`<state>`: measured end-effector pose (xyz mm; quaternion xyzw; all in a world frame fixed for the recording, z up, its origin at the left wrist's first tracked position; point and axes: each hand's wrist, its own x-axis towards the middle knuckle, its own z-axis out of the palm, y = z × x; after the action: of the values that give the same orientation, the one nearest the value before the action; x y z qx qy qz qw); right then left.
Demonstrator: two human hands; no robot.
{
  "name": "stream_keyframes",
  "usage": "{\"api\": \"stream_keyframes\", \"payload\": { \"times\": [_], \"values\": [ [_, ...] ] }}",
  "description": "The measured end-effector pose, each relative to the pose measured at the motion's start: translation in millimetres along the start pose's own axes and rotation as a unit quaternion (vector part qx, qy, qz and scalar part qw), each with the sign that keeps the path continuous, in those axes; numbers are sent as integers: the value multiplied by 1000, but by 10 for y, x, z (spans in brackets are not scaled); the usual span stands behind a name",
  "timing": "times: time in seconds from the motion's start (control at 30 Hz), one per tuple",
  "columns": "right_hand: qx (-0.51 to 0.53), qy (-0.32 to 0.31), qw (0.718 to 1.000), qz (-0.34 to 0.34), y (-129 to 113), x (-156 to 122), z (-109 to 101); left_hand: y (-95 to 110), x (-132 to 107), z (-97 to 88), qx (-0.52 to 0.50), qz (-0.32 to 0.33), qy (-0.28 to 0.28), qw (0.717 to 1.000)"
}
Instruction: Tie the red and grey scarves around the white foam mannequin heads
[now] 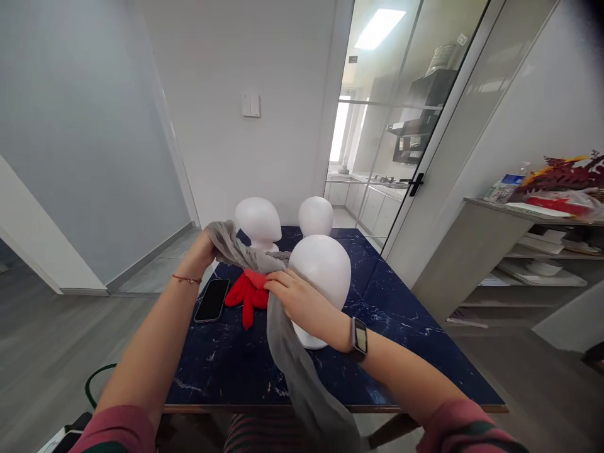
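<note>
A long grey scarf [292,365] stretches between both hands above a dark blue marbled table [406,327]. My left hand [202,248] is closed on one end of it, raised near the far-left white foam head [258,221]. My right hand [295,296] grips the scarf's middle, right beside the nearest white foam head [323,267]; the rest of the scarf hangs down off the table's front edge. A red cloth item [245,294] lies on the table just under the scarf.
A third white foam head [316,215] stands at the table's far side. A black phone [212,300] lies flat left of the red cloth. A glass door [415,126] is behind; a shelf unit [528,251] with clutter stands at the right.
</note>
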<state>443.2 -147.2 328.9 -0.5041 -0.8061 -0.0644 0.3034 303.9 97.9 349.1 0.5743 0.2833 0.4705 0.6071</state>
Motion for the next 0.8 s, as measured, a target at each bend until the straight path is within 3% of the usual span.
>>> {"api": "stream_keyframes", "payload": {
  "times": [0.1, 0.17, 0.2, 0.27, 0.33, 0.4, 0.43, 0.47, 0.53, 0.63, 0.8],
  "values": [
    [-56, -15, 998, -10, 8, 157, 25, 312, -20, 7, -49, -86, -54, 994],
    [-75, 26, 997, -12, 4, 135, -59, 461, -73, 16, -140, -100, -45, 984],
    [-78, 73, 994, -9, 4, 66, -96, 513, -100, 23, -192, -89, -27, 977],
    [-70, 226, 972, 5, 19, -192, -92, 567, -138, 44, -268, -56, 0, 962],
    [-37, 422, 904, 53, 60, -559, 72, 566, -145, 73, -275, -31, -8, 961],
    [37, 548, 814, 190, 122, -935, 379, 534, -118, 116, -243, -12, -20, 970],
    [79, 533, 798, 270, 159, -1096, 558, 518, -94, 146, -226, 1, -17, 974],
    [123, 480, 798, 343, 199, -1227, 733, 505, -66, 182, -210, 18, -9, 978],
    [181, 385, 798, 427, 287, -1394, 1028, 504, -3, 272, -185, 49, 17, 981],
    [205, 312, 808, 455, 443, -1452, 1273, 563, 78, 419, -163, 74, 35, 983],
    [192, 333, 794, 471, 718, -1377, 1443, 734, 185, 576, -153, 119, -37, 980]
  ]
}}
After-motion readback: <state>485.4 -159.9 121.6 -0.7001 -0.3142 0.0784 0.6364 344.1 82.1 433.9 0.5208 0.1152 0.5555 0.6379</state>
